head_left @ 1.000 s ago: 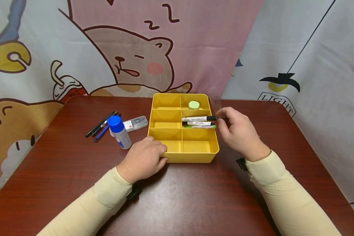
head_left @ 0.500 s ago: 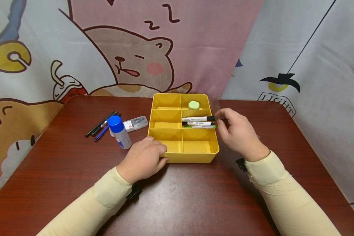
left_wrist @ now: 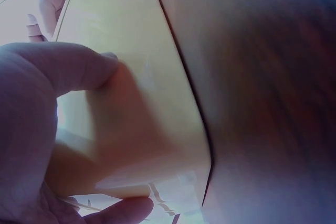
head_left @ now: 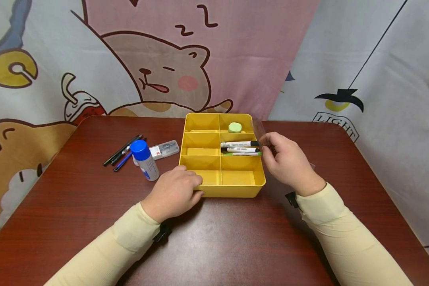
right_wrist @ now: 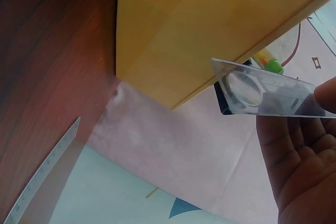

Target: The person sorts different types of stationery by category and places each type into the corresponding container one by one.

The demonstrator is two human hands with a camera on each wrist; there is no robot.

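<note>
Right grip (head_left: 287, 163) pinching a clear plastic piece (right_wrist: 278, 98) (ruler-like, can't confirm) just beside the right wall of the yellow box (head_left: 232, 191). Piece points away from the person, roughly along that wall; contact unclear. Box sits directly left of this grip, pens (head_left: 237, 144) in its middle-right compartment closest. Left grip (head_left: 175, 190) grasps the box's near-left corner, well apart from the piece. Blue-capped bottle (head_left: 148, 167) on the desk (head_left: 228, 238), left of box.

On the reddish-brown desk (head_left: 218, 242), a yellow divided box (head_left: 232, 191) is placed, its back part near the far edge. To the left of it, several pens (head_left: 123, 152), a clear case (head_left: 167, 149) and an upright blue-capped bottle (head_left: 145, 162) are grouped closely.
</note>
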